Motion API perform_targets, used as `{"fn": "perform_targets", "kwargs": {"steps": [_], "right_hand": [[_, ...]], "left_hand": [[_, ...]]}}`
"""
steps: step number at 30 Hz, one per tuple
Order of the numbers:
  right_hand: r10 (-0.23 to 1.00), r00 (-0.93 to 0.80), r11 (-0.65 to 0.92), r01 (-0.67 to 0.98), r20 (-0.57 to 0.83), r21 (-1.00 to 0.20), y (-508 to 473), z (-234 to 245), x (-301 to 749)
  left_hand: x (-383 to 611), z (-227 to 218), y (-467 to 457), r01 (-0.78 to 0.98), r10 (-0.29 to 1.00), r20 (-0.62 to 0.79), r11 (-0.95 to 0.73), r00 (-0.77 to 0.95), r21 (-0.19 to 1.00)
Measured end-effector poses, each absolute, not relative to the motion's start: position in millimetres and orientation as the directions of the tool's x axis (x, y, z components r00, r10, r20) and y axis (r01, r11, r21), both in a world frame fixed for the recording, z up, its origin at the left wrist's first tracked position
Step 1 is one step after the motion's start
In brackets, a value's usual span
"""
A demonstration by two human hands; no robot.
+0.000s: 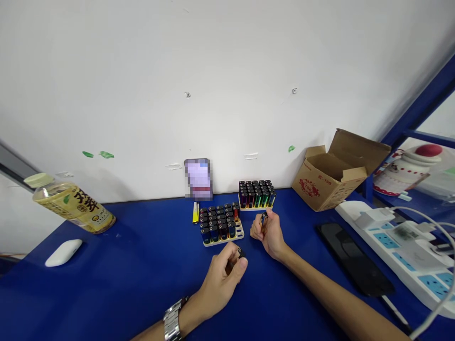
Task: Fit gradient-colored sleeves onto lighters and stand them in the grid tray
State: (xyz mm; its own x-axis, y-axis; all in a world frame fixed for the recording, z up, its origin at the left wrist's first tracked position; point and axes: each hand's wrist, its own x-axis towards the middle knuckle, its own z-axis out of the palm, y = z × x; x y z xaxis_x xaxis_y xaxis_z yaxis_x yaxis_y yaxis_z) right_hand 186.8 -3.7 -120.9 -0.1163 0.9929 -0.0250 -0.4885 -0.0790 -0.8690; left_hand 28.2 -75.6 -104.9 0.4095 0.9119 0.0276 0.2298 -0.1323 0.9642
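Observation:
My left hand, a metal watch on its wrist, is closed round a small dark lighter just in front of a pale tray partly filled with upright lighters. My right hand pinches another lighter upright, to the right of that tray. Behind it, against the wall, stands a second tray full of coloured lighters. A single yellow lighter lies on the blue table left of the near tray.
At the right stand an open cardboard box, a black phone lying flat and a white power strip with cables. At the left are a tea bottle on its side and a white mouse. A small card leans on the wall.

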Motion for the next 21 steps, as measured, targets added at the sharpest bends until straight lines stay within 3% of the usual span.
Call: {"fn": "perform_targets", "kwargs": {"steps": [21], "right_hand": [[0.994,-0.102,-0.019,-0.404,0.025,-0.914,-4.3,-123.2,187.0]], "left_hand": [[28.4,-99.8,-74.7,0.275,0.911,0.029,-0.154,0.411,0.949]]}}
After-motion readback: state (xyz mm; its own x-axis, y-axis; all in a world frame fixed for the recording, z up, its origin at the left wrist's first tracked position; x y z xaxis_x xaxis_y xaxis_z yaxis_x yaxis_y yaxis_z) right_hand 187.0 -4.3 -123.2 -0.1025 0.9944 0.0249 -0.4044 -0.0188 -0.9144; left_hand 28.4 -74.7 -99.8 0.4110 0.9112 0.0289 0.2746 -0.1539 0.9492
